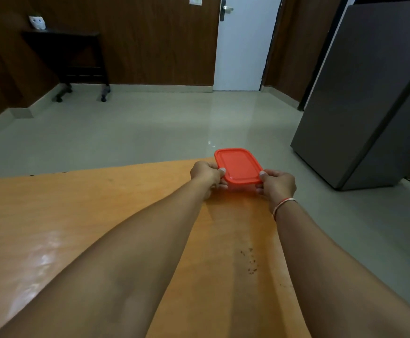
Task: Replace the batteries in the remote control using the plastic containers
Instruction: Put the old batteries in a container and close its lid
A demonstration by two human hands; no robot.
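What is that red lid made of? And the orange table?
The red lid, gripped by the left hand and the right hand, looks like smooth moulded plastic: even colour, rounded corners, a raised rim. The orange table looks like glossy wood or wood-look laminate: faint grain and bright reflections show, but which one can't be told.

dark wood-panelled walls (150,40), white door (243,50), glossy pale tiled floor (138,132), black side table (64,45), grey fridge (370,98)

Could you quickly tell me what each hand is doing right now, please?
Left hand: grips the left end of the red-lidded container.
Right hand: grips the container's right end.
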